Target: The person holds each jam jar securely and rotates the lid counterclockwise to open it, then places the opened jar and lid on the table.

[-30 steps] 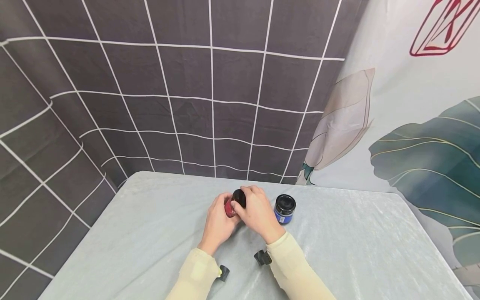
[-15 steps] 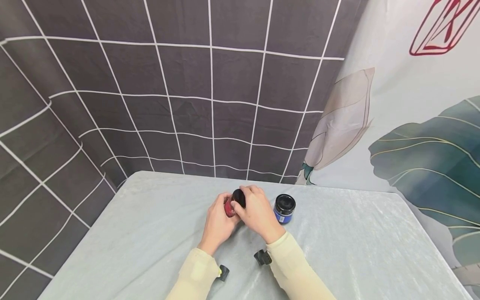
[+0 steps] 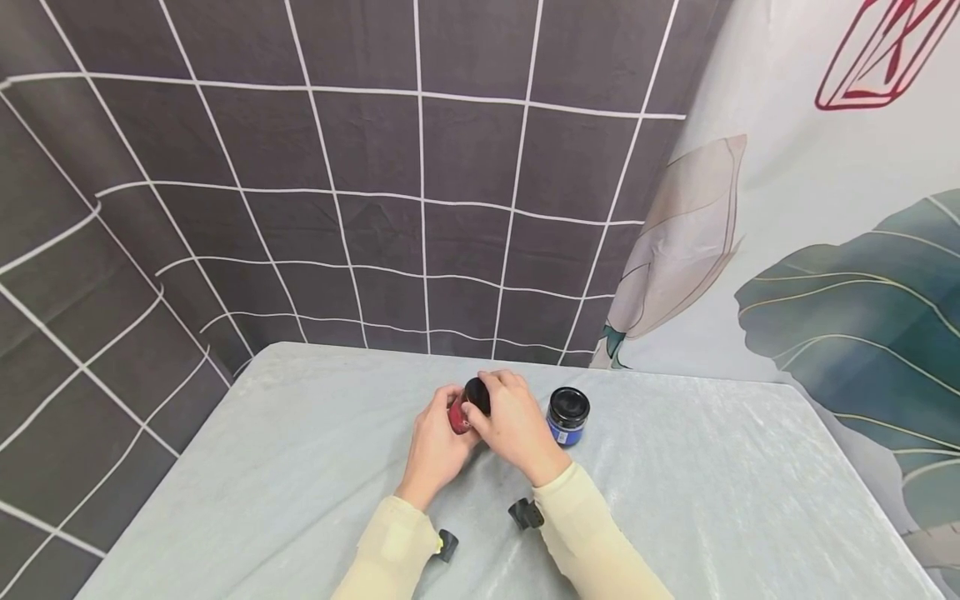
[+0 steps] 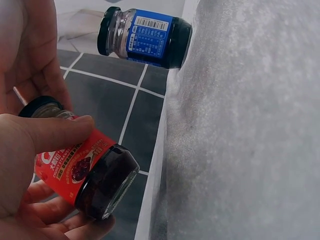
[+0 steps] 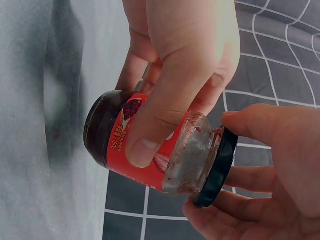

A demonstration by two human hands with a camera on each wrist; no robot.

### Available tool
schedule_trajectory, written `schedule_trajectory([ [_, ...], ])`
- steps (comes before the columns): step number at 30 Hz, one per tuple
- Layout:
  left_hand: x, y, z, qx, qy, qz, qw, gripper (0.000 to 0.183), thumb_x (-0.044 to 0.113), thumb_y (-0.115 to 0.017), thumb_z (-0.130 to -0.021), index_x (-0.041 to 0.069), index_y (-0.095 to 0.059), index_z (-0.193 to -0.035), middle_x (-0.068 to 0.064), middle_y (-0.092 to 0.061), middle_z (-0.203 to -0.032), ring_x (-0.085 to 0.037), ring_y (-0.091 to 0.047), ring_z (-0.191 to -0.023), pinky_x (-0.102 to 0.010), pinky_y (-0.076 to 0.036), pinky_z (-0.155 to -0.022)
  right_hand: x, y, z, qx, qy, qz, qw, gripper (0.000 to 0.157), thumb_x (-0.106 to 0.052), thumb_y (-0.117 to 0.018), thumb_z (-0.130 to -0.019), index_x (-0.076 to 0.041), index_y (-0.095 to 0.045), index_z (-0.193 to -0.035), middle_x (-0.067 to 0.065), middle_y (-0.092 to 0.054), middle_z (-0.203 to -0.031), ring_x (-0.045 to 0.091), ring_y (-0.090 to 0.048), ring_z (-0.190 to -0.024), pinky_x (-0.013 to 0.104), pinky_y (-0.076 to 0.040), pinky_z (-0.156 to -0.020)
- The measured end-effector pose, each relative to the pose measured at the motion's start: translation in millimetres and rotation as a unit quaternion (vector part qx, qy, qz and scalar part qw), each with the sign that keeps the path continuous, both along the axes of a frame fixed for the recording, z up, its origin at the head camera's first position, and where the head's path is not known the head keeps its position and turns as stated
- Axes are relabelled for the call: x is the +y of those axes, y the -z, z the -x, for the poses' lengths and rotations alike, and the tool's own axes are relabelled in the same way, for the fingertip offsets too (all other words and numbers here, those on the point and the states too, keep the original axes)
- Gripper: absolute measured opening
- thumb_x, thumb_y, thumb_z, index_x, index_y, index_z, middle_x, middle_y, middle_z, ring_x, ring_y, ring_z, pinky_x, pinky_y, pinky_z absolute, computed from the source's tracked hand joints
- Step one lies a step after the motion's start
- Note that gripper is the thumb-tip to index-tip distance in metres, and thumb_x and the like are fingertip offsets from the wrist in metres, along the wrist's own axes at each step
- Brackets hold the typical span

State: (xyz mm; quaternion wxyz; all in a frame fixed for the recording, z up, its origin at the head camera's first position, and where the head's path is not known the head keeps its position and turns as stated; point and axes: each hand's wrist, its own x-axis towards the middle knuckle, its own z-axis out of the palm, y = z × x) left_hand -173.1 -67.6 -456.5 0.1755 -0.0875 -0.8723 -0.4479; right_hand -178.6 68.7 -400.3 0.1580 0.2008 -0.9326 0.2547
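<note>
A glass jam jar (image 4: 77,165) with a red label and dark contents is held tilted, close over the table. My left hand (image 3: 435,450) grips its body, the thumb lying across the label in the left wrist view. At the jar's mouth sits a black lid (image 5: 218,170). My right hand (image 3: 516,421) holds that lid by its rim, thumb on one side and fingers on the other. Inside the glass neck, reddish residue shows in the right wrist view. Just right of my right hand stands a second jar (image 3: 567,417), upright, with a blue label and a black lid.
A pale grey cloth covers the table (image 3: 712,483). Behind it hangs a dark curtain (image 3: 382,233) with white grid lines. To the right is a white curtain (image 3: 705,308) with leaf prints. Each wrist wears a small black camera.
</note>
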Motion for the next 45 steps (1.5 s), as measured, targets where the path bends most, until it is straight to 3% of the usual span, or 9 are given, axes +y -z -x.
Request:
schedule_trajectory([
  [21, 0.3, 2.1, 2.8, 0.010, 0.000, 0.006, 0.9999, 0.045, 0.013, -0.080, -0.080, 0.005, -0.059, -0.120, -0.010, -0.070, -0.108, -0.026, -0.069, -0.098, -0.043, -0.056, -0.085, 1.8, 0.0, 0.4, 0.009, -0.014, 0.011, 1.000, 0.044, -0.016, -0.071, -0.088, 0.011, -0.063, -0.121, 0.024, -0.065, -0.114, 0.040, -0.059, -0.110, 0.050, -0.050, -0.094],
  [45, -1.7, 2.3, 1.4, 0.001, 0.004, 0.005, 1.0000, 0.053, 0.009, -0.083, -0.074, 0.005, -0.059, -0.120, -0.010, -0.069, -0.110, -0.026, -0.068, -0.100, -0.044, -0.054, -0.088, 2.6, -3.2, -0.1, 0.016, -0.043, 0.005, 0.999, 0.046, -0.012, -0.068, -0.082, 0.011, -0.062, -0.121, 0.025, -0.063, -0.117, 0.041, -0.059, -0.109, 0.049, -0.049, -0.096],
])
